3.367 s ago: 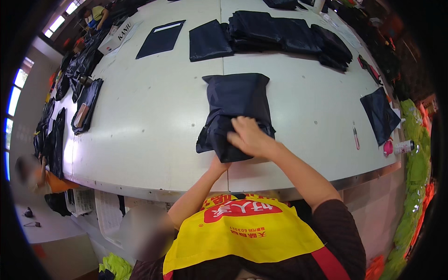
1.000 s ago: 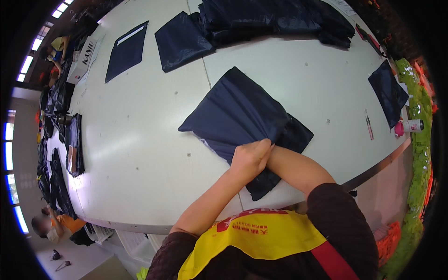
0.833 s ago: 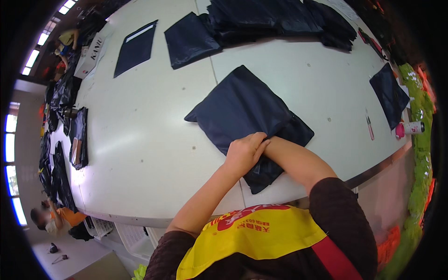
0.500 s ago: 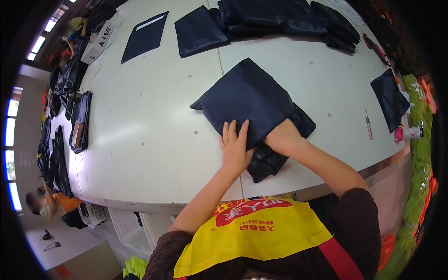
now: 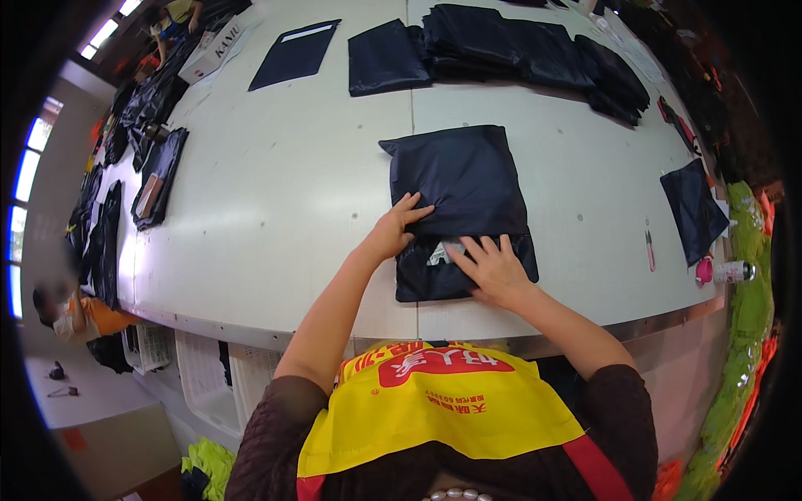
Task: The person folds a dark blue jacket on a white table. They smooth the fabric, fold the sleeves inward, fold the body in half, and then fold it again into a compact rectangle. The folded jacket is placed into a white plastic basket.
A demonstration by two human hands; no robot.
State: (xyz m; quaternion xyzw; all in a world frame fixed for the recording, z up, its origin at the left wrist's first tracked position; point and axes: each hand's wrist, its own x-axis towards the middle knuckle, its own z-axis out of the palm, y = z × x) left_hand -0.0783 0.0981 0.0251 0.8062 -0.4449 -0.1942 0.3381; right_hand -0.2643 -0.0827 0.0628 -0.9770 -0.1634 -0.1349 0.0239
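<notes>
In front of me on the table lies a square of smooth navy fabric (image 5: 455,171), flat, with a small pointed corner sticking out at its far left. Its near edge meets a darker folded part (image 5: 443,285) of the same sort of cloth; whether the two are joined I cannot tell. A shiny silver-white patch (image 5: 439,254) shows in that part. My left hand (image 5: 393,230) presses on the square's near left edge, fingers apart. Over the folded part rests my right hand (image 5: 494,271), fingers spread beside the patch, the thumb side slightly blurred.
Stacks of dark folded cloth (image 5: 501,50) lie along the far side, with a single dark piece (image 5: 296,54) left of them. To the right are thread snips (image 5: 650,250), another dark piece (image 5: 695,213) and a pink-lidded bottle (image 5: 727,271). People (image 5: 83,313) work at the left.
The navy square has turned straighter and lies flat. My right hand has come out from beneath it onto the folded part, where the silver-white patch now shows. My left hand shifted left.
</notes>
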